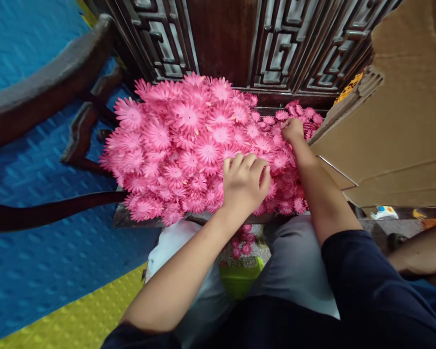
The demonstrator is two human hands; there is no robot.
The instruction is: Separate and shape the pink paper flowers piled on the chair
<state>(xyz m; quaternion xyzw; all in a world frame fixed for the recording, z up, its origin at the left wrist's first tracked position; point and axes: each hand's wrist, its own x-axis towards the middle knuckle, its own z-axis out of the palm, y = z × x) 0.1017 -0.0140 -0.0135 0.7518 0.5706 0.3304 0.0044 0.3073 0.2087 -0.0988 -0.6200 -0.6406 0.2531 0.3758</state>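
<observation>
A big heap of pink artificial flower heads (pixel 191 118), with thin, pointed petals and pale centres, fills the middle of the view. My left hand (pixel 245 182) is over the heap's near right part, palm down. Its fingers are bent and a little apart, with a gap beside the thumb, and I see nothing in them. Farther off to the right, my right hand (pixel 292 130) is closed among smaller, darker pink flower heads (pixel 307 116). Whatever its fingers pinch is hidden.
A dark carved wooden panel (pixel 221 43) stands behind the heap. Cardboard (pixel 396 131) rises at the right. A curved wooden armrest (pixel 51 72) is at the left. A green container (pixel 241 278) sits between my knees, with pink flowers above it. Another person's limb (pixel 423 249) shows at far right.
</observation>
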